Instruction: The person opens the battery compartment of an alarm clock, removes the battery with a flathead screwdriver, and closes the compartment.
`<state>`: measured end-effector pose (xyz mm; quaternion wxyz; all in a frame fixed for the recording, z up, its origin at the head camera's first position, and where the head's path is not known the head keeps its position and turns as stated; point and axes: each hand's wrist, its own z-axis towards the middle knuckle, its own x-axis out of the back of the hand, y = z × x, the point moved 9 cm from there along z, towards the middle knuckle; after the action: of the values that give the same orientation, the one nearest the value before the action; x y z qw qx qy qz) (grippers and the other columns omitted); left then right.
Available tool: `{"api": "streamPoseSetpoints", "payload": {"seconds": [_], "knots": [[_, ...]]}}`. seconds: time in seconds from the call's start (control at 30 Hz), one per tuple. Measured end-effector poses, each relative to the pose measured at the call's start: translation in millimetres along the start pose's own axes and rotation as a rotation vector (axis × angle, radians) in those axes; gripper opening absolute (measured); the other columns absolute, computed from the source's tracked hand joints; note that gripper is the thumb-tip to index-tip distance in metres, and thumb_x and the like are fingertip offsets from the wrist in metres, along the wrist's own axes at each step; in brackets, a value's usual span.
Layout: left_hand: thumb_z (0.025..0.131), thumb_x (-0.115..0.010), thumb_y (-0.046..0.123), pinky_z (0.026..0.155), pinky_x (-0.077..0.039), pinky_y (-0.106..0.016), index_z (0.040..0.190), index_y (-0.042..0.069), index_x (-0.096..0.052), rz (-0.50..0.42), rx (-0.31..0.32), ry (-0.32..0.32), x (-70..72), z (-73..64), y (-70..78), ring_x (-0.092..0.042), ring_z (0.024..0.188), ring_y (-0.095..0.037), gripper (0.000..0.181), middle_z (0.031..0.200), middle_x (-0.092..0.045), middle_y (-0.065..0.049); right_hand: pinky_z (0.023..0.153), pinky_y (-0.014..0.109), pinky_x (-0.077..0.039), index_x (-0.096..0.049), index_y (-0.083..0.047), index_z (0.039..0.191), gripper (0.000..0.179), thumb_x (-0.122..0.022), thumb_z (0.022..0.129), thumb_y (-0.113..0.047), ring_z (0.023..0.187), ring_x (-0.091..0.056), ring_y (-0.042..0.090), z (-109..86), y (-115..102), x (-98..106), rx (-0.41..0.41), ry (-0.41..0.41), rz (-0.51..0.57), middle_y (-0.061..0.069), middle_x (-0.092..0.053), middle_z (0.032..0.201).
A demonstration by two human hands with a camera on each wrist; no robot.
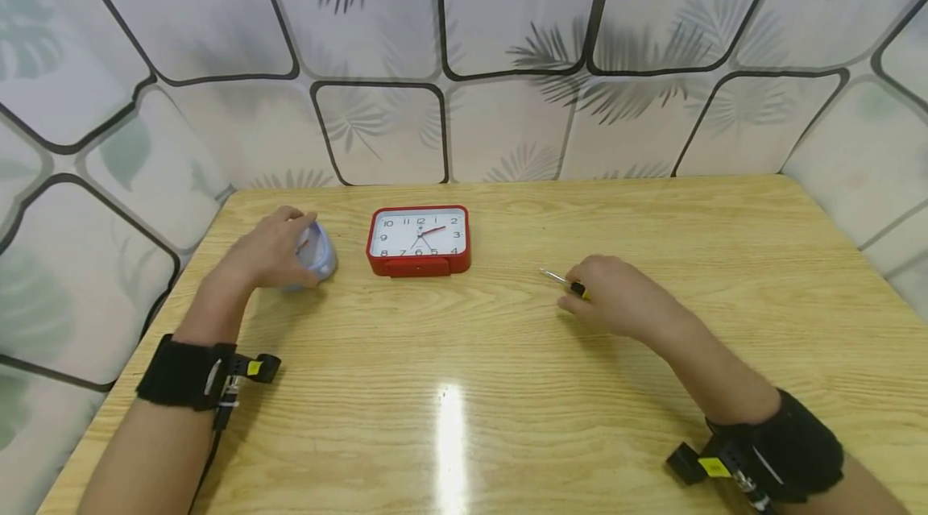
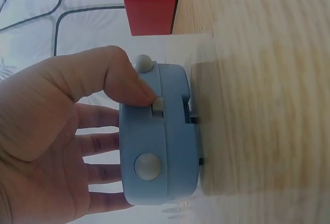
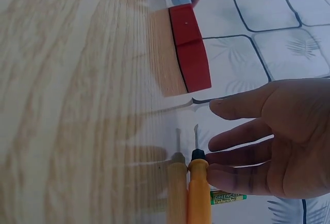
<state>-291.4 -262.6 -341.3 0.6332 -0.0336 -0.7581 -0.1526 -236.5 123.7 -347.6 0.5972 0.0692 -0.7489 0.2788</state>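
My left hand (image 1: 271, 251) grips a small light-blue clock (image 1: 319, 253) at the left of the table. In the left wrist view the thumb lies on the small button of the blue case, between two round white knobs, and the other fingers reach along its far side. To the right, my right hand (image 1: 616, 295) is over a screwdriver (image 1: 557, 277) with a yellow handle and black collar. Seen from the right wrist, fingertips are beside the screwdriver's handle (image 3: 199, 198), and the thumb stands apart from it. Whether they touch it, I cannot tell.
Between the hands a red rectangular clock (image 1: 418, 241) lies face up. A green battery (image 3: 228, 197) shows behind the screwdriver handle in the right wrist view. The wooden table (image 1: 348, 386) meets a patterned backdrop (image 1: 507, 128) at its far edge.
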Motion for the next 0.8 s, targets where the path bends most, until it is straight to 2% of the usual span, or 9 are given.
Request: {"api": "streamPoseSetpoints", "payload": {"seconds": [0.13,0.3,0.4,0.53,0.8], "knots": [[0.071,-0.079,0.023,0.093,-0.045,-0.063,0.151,-0.010,-0.031,0.002,-0.023,0.009,0.8,1.7,-0.5,-0.037,0.129,-0.058,0.099,0.148,-0.033,-0.034,0.062,0.029,-0.045,-0.072,-0.002,0.101,0.020,-0.069,0.095,-0.021,0.068,-0.052,0.013,0.2,-0.8,-1.2,0.011,-0.015,0.006,0.003,-0.067,0.084],[0.074,-0.078,0.014,0.108,-0.034,-0.067,0.151,-0.010,-0.029,0.008,-0.058,0.009,-0.4,3.4,-0.4,-0.029,0.136,-0.058,0.095,0.152,-0.029,-0.037,0.057,0.027,-0.040,-0.072,-0.006,0.089,0.017,-0.069,0.095,-0.021,0.062,-0.048,0.012,0.3,-0.6,-2.1,0.007,-0.024,0.007,-0.001,-0.062,0.074],[0.076,-0.074,0.006,0.108,-0.035,-0.066,0.151,-0.009,-0.030,0.003,-0.054,-0.011,-3.0,3.9,-1.8,-0.029,0.138,-0.057,0.089,0.153,-0.026,-0.038,0.056,0.027,-0.039,-0.072,-0.006,0.085,0.018,-0.069,0.095,-0.021,0.061,-0.046,0.012,0.6,-0.8,-2.7,0.011,-0.025,0.008,-0.001,-0.060,0.071],[0.076,-0.069,-0.001,0.105,-0.038,-0.066,0.152,-0.006,-0.032,0.000,-0.019,-0.026,-5.0,4.2,-4.0,-0.029,0.138,-0.056,0.085,0.153,-0.026,-0.037,0.056,0.027,-0.040,-0.074,-0.005,0.088,0.018,-0.069,0.095,-0.021,0.062,-0.047,0.012,1.1,-0.9,-3.7,0.018,-0.018,0.001,-0.001,-0.062,0.073],[0.078,-0.075,0.005,0.107,-0.036,-0.066,0.151,-0.008,-0.031,0.015,0.006,-0.023,-4.6,4.1,0.5,-0.029,0.138,-0.057,0.086,0.154,-0.024,-0.039,0.060,0.027,-0.044,-0.077,-0.003,0.095,0.019,-0.070,0.094,-0.021,0.066,-0.052,0.011,1.3,-1.9,-4.2,0.029,-0.003,-0.023,0.001,-0.068,0.081]]}}
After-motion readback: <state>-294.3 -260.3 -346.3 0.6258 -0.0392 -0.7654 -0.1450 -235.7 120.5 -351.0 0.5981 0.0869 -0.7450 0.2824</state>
